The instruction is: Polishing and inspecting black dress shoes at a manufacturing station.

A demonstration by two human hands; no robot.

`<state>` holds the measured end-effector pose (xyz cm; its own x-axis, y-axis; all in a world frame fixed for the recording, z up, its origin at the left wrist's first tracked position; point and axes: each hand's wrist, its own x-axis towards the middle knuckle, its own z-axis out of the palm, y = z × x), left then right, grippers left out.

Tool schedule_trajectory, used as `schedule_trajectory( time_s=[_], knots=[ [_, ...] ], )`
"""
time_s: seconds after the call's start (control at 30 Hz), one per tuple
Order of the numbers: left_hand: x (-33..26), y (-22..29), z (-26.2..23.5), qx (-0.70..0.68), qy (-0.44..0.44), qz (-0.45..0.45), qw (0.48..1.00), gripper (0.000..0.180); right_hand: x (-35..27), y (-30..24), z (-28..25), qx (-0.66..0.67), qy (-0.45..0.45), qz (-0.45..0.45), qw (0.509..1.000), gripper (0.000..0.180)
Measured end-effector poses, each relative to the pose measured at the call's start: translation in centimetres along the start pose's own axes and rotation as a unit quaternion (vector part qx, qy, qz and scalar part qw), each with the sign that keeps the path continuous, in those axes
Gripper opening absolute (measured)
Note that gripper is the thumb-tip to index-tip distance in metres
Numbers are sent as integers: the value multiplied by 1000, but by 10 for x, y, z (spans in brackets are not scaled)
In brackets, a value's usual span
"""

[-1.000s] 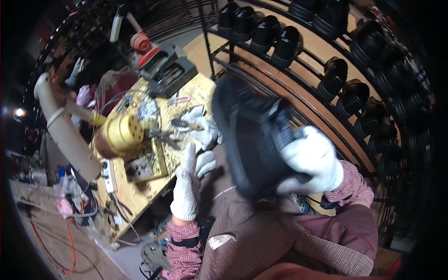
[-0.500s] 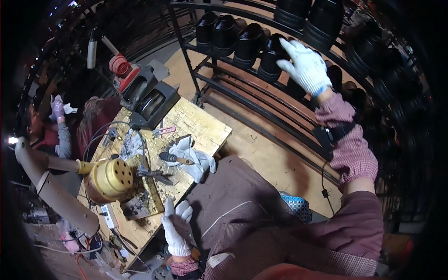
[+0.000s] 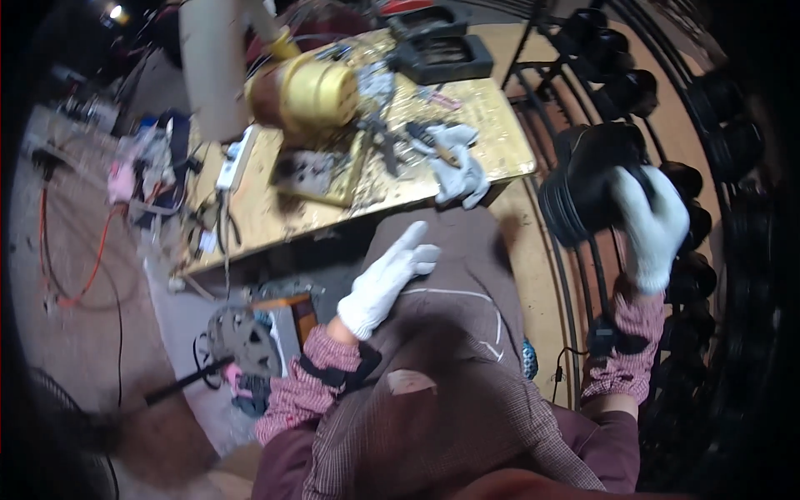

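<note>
A wooden workbench (image 3: 250, 208) sits at eleven o'clock, bearing a brass drum (image 3: 312, 87), spare white gloves (image 3: 458, 167) and a black case (image 3: 442, 58). Shoe racks (image 3: 708, 150) curve at three o'clock.

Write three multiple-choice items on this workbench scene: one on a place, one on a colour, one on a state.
1. Where does the spare pair of white gloves lie?
A. on the wooden bench
B. on the floor
C. on the shoe rack

2. What colour is the drum-shaped part of the machine on the bench?
A. blue
B. golden yellow
C. white

3. What is the right hand doing?
A. resting flat on the lap
B. gripping a black shoe
C. hanging empty

Answers: 1 A, the gloves rest near the bench's front edge. 2 B, the drum is golden yellow. 3 B, the gloved fingers wrap the black shoe; the left hand is open and empty.
</note>
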<state>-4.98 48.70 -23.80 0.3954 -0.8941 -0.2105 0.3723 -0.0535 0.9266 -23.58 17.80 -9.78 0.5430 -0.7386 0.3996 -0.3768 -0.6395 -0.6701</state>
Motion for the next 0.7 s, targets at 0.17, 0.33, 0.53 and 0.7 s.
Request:
schedule_trajectory(
  time_s=[0.17, 0.33, 0.53, 0.7],
  knots=[
    [-16, -2, 11, -250, -62, -28, 966, 99, -53, -62, 13, 134, -81, -422, 893, 41],
    [-25, -6, -16, -347, 198, 44, 915, 134, -70, -85, 70, -2, -439, -466, 768, 50],
    [-11, 7, -123, -327, 362, 194, 851, 104, -66, -62, 90, -2, -336, -352, 873, 59],
    [10, 43, -159, -261, 397, 235, 848, 91, -73, -37, 91, -46, -333, -282, 899, 57]
  ],
)
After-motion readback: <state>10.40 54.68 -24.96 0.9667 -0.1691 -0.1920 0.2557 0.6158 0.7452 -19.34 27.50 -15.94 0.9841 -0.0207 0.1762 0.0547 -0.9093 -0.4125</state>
